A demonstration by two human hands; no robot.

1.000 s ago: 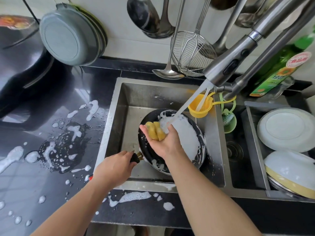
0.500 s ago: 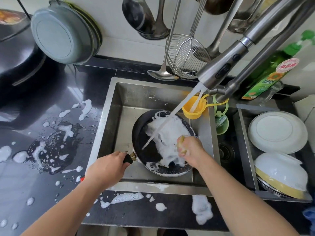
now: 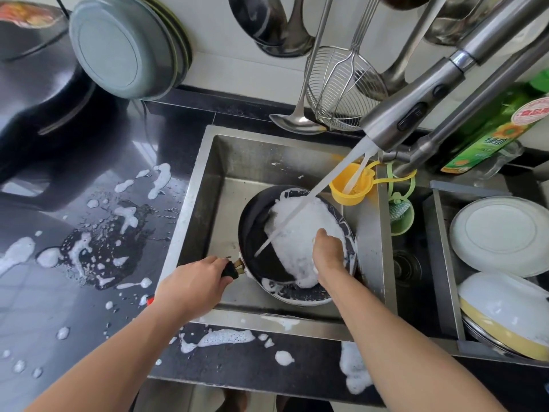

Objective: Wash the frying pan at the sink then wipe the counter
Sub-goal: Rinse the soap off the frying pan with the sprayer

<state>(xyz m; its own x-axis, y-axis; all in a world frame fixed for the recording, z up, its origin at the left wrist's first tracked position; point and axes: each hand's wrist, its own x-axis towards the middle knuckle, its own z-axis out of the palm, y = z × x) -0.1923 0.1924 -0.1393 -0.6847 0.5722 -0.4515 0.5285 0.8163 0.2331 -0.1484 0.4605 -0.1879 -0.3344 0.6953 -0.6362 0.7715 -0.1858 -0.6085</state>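
A: Left to right, quick. Far left?
B: Black counter (image 3: 98,179) with foam blobs (image 3: 127,217) and a wet patch, roughly 9 o'clock from the sink. Grey-green plates (image 3: 124,46) lean on the wall at 11 o'clock.

A: Left hand?
B: Left hand (image 3: 193,285) has its fingers wrapped round the pan handle (image 3: 230,270), at 8 o'clock of the pan. Firm grip, fingers curled.

A: Pan?
B: Frying pan (image 3: 255,233) sits tilted inside the steel sink (image 3: 225,156), left basin, inner face full of white suds (image 3: 294,230).

A: Right hand?
B: Right hand (image 3: 329,252) is down in the suds at 4 o'clock of the pan, knuckles up, fingers bent under. Whatever it holds is hidden by foam; can't tell the grip.

A: Water?
B: Faucet (image 3: 416,105) at 1 o'clock, stream running diagonally into the pan.

A: Further right?
B: Yellow strainer cup (image 3: 349,190) hangs on the basin divider, green scrubber holder (image 3: 401,214) just beside it. Green detergent bottle (image 3: 490,132) at 2 o'clock. White plate (image 3: 502,236) and white-yellow bowl (image 3: 511,313) in the right rack at 3 o'clock. Ladles and a wire skimmer (image 3: 341,84) hang at 12 o'clock.
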